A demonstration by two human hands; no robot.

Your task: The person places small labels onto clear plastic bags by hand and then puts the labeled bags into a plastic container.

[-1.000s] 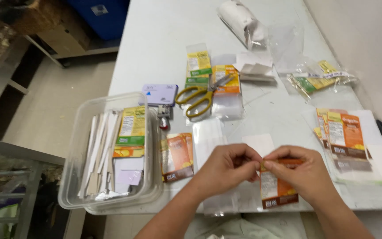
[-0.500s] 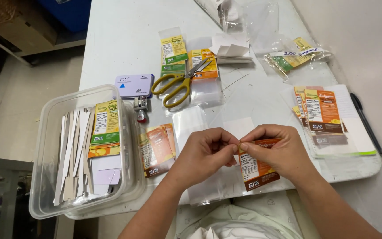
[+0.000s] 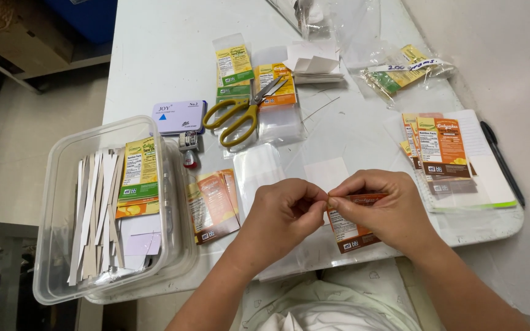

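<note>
Two hands meet at bench (image 3: 173, 49) edge | left hand (image 3: 283, 214) and right hand (image 3: 387, 211) grips pinched on orange label (image 3: 351, 230) top, peeling-style hold | scissors (image 3: 240, 113), clear tub (image 3: 56, 245) within reach.

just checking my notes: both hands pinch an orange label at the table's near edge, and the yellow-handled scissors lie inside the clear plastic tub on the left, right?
Not quite. The head view shows the yellow-handled scissors lying on the white table, beyond the clear plastic tub, not inside it. The rest holds: the left hand and right hand pinch the orange label at the near edge.
</note>
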